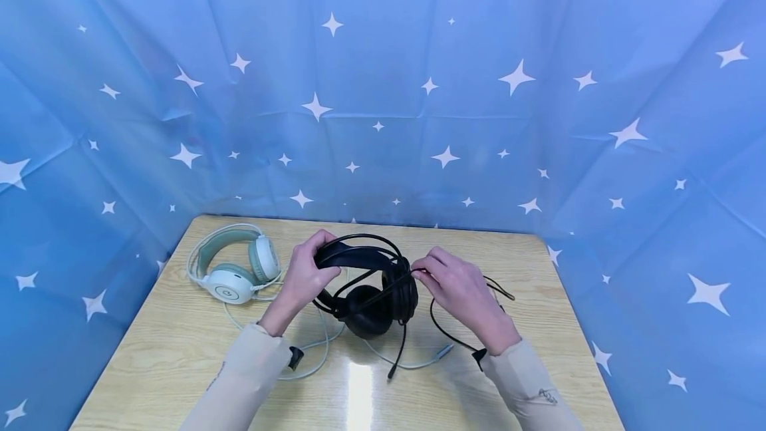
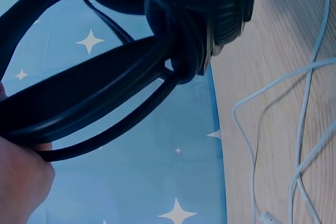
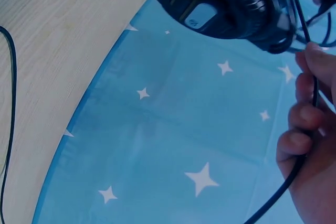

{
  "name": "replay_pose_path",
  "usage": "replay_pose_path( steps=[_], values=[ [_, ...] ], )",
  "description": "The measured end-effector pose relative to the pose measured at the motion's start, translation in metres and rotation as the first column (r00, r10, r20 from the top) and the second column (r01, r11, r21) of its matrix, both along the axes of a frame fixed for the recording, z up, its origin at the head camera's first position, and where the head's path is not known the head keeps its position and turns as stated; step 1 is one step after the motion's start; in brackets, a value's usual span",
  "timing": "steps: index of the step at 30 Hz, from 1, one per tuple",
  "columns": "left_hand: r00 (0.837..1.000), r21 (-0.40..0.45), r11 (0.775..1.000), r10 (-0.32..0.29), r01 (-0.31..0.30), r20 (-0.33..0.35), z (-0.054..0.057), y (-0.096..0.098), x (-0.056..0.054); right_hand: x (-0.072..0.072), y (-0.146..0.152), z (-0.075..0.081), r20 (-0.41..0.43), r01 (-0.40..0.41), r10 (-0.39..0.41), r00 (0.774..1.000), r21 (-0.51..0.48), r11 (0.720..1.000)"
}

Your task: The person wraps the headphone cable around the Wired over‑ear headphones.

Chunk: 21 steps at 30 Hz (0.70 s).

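Note:
A black over-ear headset is held up over the middle of the table. My left hand grips its headband at the left end, fingers wrapped over the padded strap. My right hand pinches the black cable beside the right ear cup; in the right wrist view the cable runs down through the curled fingers. Part of the cable crosses the headset in the head view. Below the ear cups a thin black piece with a thicker tip hangs down.
A white and green headset lies at the table's back left. Its pale cable loops over the wooden table beneath my hands, ending in a plug. More black cable curves by my right wrist. Blue star-patterned curtain encloses the table's back and sides.

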<state>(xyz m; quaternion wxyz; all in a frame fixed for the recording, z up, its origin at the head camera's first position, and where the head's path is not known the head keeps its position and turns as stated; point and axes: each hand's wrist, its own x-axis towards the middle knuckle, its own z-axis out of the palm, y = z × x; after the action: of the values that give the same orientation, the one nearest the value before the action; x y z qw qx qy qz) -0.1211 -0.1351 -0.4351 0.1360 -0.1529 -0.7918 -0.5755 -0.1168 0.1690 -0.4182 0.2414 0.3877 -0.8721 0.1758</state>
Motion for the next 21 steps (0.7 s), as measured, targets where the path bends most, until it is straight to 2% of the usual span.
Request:
replay_pose_path(
  steps=[4, 9, 13, 19, 21],
  values=[
    [0.998, 0.054, 0.998, -0.036, 0.034, 0.048, 0.000, -0.002, 0.000, -0.004, 0.002, -0.001, 0.015, 0.021, -0.020, 1.000, -0.034, 0.999],
    [0.997, 0.106, 0.994, -0.047, 0.041, 0.059, 0.002, -0.004, 0.001, -0.007, 0.005, 0.000, 0.024, 0.014, -0.013, 1.000, -0.076, 0.997],
    [0.994, 0.154, 0.985, -0.084, 0.073, 0.067, 0.003, -0.006, 0.002, -0.009, 0.007, 0.002, 0.056, 0.026, -0.019, 0.998, -0.131, 0.991],
    [0.982, 0.255, 0.955, -0.174, 0.151, 0.068, 0.003, -0.012, 0.002, -0.011, 0.013, 0.003, 0.169, 0.067, -0.028, 0.985, -0.230, 0.971],
    [0.974, 0.303, 0.935, -0.215, 0.186, 0.066, 0.003, -0.013, 0.003, -0.014, 0.015, 0.003, 0.189, 0.066, -0.017, 0.982, -0.258, 0.964]
  ],
)
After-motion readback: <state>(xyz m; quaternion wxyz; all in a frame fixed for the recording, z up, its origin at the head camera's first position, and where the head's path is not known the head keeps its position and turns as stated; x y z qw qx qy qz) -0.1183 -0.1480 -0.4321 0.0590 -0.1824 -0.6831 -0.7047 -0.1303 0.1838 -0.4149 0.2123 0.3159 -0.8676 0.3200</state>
